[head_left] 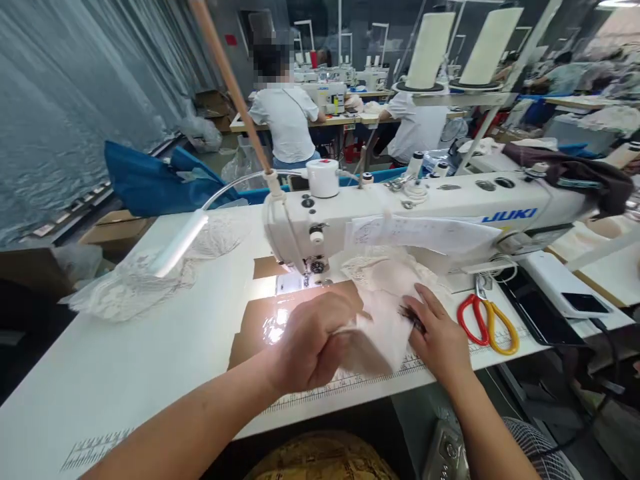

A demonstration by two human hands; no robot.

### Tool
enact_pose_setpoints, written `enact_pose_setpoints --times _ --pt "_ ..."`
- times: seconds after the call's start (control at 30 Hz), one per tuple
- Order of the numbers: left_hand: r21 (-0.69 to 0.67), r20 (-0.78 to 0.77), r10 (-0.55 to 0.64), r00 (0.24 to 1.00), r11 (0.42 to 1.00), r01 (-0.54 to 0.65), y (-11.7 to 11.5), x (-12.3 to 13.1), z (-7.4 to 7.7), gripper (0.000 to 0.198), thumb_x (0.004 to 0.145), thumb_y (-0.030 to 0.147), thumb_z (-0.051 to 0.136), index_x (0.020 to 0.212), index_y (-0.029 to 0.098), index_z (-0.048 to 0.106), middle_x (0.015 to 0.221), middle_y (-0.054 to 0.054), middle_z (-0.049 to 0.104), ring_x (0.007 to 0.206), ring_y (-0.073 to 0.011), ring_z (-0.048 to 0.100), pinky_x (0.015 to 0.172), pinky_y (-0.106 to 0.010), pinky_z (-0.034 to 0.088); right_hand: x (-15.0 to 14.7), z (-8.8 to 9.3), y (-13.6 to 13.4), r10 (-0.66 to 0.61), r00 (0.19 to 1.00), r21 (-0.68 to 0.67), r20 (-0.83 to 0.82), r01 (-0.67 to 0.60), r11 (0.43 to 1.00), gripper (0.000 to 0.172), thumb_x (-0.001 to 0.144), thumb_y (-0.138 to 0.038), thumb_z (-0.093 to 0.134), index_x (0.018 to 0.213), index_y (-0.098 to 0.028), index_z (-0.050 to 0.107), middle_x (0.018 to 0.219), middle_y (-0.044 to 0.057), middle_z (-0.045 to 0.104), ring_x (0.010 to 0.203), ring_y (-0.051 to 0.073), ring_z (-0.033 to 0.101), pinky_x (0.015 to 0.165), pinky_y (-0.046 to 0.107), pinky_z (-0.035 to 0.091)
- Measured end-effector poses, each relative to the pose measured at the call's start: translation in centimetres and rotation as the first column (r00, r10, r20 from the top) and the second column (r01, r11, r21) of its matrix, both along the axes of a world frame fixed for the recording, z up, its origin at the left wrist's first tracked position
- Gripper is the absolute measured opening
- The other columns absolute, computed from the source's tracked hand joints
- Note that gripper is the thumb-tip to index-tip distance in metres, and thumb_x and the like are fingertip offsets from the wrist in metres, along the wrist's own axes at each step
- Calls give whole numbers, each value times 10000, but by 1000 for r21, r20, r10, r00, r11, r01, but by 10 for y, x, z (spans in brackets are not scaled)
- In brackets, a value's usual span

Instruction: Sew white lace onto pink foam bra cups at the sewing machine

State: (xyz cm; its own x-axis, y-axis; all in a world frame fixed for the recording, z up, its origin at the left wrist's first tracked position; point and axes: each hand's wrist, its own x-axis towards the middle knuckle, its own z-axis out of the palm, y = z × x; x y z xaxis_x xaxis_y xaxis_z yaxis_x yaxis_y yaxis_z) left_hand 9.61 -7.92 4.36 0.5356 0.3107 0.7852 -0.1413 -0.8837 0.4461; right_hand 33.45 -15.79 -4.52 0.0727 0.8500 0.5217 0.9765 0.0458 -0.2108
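Note:
My left hand (317,340) is closed, with thumb and fingers pinching the edge of a pale pinkish-white piece of fabric (383,333). The cloth stretches rightward from it, in front of the sewing machine (390,220). In my right hand (443,337), at the fabric's right side, is a small dark tool (413,319) that looks like thread snips; the fingers and palm hide part of it. Behind the cloth, more pale fabric with lace (393,273) lies under the machine's arm. The needle area (307,279) is lit, left of the fabric.
Scissors with red and yellow handles (487,323) lie right of my right hand, near a black phone (537,303) and a white device (565,283). Bagged lace (135,287) sits on the left of the table (165,360). Two people in white shirts work beyond.

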Motion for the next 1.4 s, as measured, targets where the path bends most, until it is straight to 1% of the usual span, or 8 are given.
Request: enact_pose_setpoints --times 0.13,0.33,0.57,0.73,0.97,1.13,1.23,1.4 --pt "-327 -210 196 958 909 -258 -17 -65 6 112 936 200 432 884 177 528 701 -2 541 601 -114 516 536 -221 420 -5 7 -10 2 996 22 87 -4 1000 386 911 -436 517 1181 -173 599 1262 130 605 976 237 671 533 260 527" --pt "-614 -525 342 780 483 -625 0 -131 -19 334 831 428 590 678 174 434 615 53 418 535 -82 386 486 -195 322 -33 0 -12 363 891 -96 271 -350 932 351 954 -355 434 1220 -189 591 1076 108 663 899 221 658 630 289 534" --pt "-754 -457 190 869 436 -492 0 -145 -33 314 782 440 655 807 182 478 683 46 483 603 -104 443 554 -207 370 -90 22 -4 473 854 -34 -216 -491 870 365 876 -323 592 1237 -278 557 1166 79 628 1032 252 607 870 386 501" --pt "-861 -297 55 953 415 -292 -6 -135 -33 396 741 488 693 851 187 459 662 56 458 577 -94 403 535 -201 351 -171 40 21 240 423 -126 -873 -673 729 480 797 -400 673 1210 -242 490 1001 51 633 836 183 612 725 302 523" --pt "-996 13 171 985 85 -2 -15 -155 -37 488 855 672 427 851 185 466 600 37 471 483 -100 423 474 -220 369 -208 39 43 -5 155 -124 -988 -776 619 291 816 -454 636 752 -191 530 655 -40 491 604 107 453 552 222 376" --pt "-999 -29 266 963 31 -39 -8 -190 -38 522 865 699 349 807 198 482 515 42 446 438 -123 440 442 -237 386 -212 38 52 -145 165 -219 -976 -793 569 299 846 -490 576 886 -197 534 727 -22 560 653 138 516 586 249 411" --pt "-991 -115 281 953 39 -131 -2 -213 -31 534 859 695 356 783 190 517 534 31 468 439 -121 437 432 -236 383 -215 37 67 -59 398 -350 -916 -716 604 275 861 -467 544 902 -195 548 764 -3 589 677 162 535 586 272 417" --pt "-871 -328 323 888 260 -417 0 -243 -9 531 894 634 330 768 183 580 555 19 490 474 -125 429 447 -234 363 -222 34 90 219 724 -404 -654 -579 709 234 871 -398 484 754 -203 541 712 5 566 656 174 516 575 295 397"
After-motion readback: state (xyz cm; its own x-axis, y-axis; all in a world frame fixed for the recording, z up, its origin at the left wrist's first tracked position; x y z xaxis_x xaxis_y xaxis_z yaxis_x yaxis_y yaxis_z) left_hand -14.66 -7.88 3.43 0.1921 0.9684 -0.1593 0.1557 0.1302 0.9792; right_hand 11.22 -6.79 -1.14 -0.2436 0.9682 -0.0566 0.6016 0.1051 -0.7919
